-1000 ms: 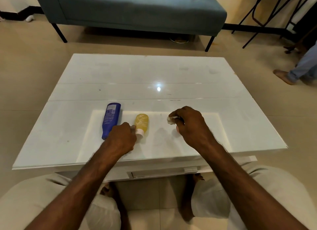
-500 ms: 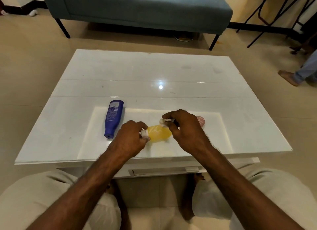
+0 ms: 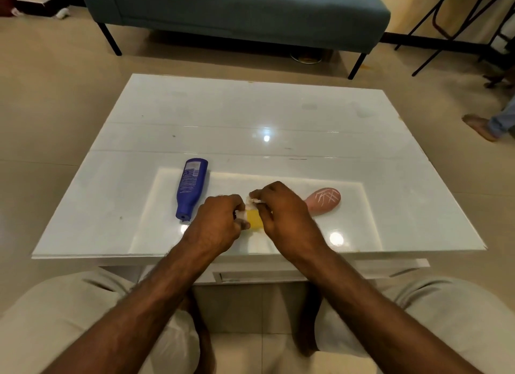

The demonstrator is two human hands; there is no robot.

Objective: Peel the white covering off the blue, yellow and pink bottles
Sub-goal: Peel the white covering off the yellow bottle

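Note:
A yellow bottle (image 3: 255,222) lies sideways between my hands over the white table (image 3: 250,117); only a short strip of it shows. My left hand (image 3: 216,228) grips its white-capped end. My right hand (image 3: 281,217) covers its other end and pinches a scrap of white covering (image 3: 253,201) between thumb and fingers. The blue bottle (image 3: 191,187) lies flat to the left, cap toward me, untouched. The pink bottle (image 3: 323,201) lies flat to the right of my right hand, partly hidden behind it.
A teal sofa (image 3: 237,14) stands beyond the table's far edge. Black metal chair legs (image 3: 446,25) rise at the back right. Another person's foot (image 3: 482,127) rests on the floor at the right. My knees sit below the table's near edge.
My left hand took up the yellow bottle and turned it sideways. Both hands then closed in together on it, and the pink bottle came into view on the right.

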